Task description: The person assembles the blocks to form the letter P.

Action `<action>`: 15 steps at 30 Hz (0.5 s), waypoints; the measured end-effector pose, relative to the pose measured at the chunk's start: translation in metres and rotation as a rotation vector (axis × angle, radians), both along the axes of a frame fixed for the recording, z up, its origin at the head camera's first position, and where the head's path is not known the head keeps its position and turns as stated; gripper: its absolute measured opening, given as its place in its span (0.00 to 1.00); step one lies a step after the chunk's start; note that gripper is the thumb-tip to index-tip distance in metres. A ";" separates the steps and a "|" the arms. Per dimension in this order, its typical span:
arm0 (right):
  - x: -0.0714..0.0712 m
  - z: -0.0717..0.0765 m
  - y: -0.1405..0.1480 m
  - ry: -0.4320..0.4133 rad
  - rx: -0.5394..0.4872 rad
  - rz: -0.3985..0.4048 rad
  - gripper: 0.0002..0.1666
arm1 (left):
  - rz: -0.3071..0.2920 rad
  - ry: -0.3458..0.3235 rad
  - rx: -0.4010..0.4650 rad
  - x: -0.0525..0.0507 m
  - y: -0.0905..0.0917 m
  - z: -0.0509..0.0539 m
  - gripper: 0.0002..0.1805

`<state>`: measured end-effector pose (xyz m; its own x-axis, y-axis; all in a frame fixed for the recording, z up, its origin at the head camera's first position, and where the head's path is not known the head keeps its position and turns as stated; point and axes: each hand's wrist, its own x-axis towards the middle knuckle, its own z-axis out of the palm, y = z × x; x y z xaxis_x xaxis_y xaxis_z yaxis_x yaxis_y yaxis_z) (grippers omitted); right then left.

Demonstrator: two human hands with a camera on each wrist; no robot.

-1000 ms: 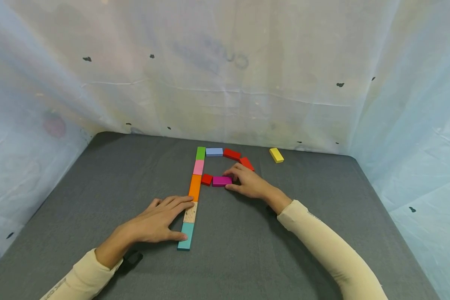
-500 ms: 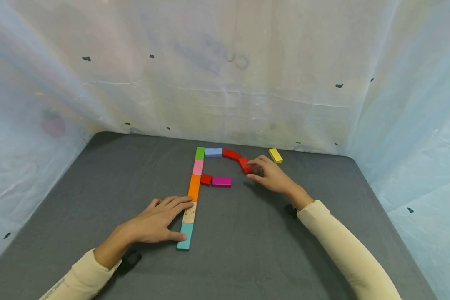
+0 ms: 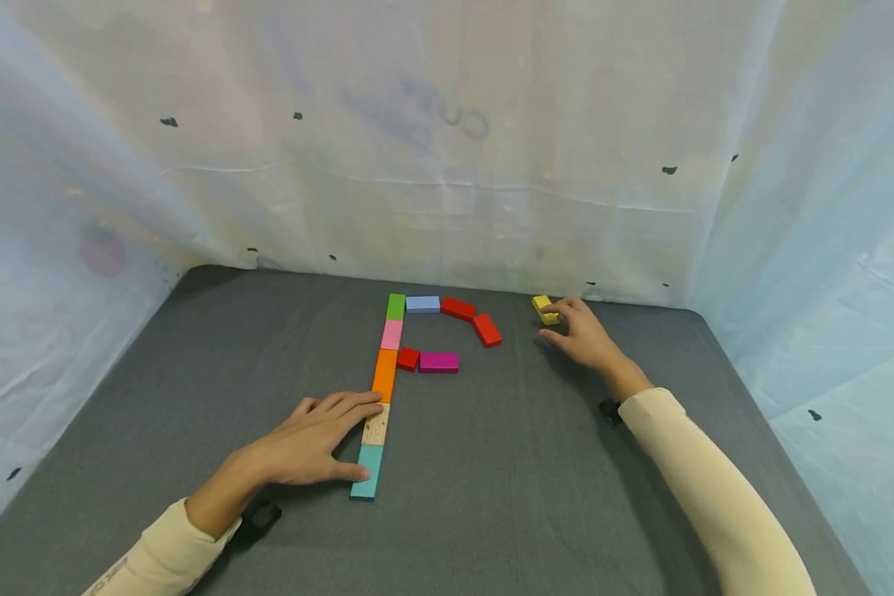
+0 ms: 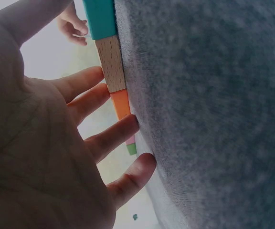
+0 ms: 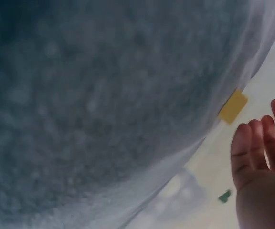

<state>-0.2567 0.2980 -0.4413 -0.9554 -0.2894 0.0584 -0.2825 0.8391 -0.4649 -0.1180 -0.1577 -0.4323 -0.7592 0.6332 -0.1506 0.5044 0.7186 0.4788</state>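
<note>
My left hand [image 3: 316, 439] rests spread along a column of flat blocks, its fingertips on the orange block [image 3: 384, 374] and wooden block [image 3: 376, 425] and its thumb on the teal block [image 3: 367, 472]. In the left wrist view its fingers [image 4: 92, 95] reach straight out beside the row. At the back right my right hand [image 3: 583, 335] hovers at a yellow block [image 3: 540, 303], thumb and fingers apart. The right wrist view shows a gap between that yellow block [image 5: 233, 107] and the fingers [image 5: 242, 145].
Pink [image 3: 391, 334] and green [image 3: 396, 306] blocks top the column. From it run a light blue block [image 3: 422, 305] and two red blocks, one angled [image 3: 487, 329]. Lower, a small red block [image 3: 408, 358] adjoins a magenta block [image 3: 439, 362]. A plastic sheet [image 3: 432, 207] hangs behind.
My right hand has moved from the magenta block, past the angled red block, to the yellow block. The angled red block has shifted slightly. My left hand has stayed put.
</note>
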 end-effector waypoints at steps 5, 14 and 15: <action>-0.012 -0.004 0.012 -0.018 0.020 -0.048 0.31 | 0.003 0.005 -0.010 -0.002 0.001 -0.003 0.49; -0.018 -0.008 0.013 -0.053 -0.029 -0.041 0.31 | 0.001 -0.011 -0.001 -0.002 0.001 -0.001 0.49; -0.018 -0.008 0.012 -0.059 -0.043 -0.037 0.31 | 0.002 -0.012 0.000 -0.002 0.001 -0.001 0.49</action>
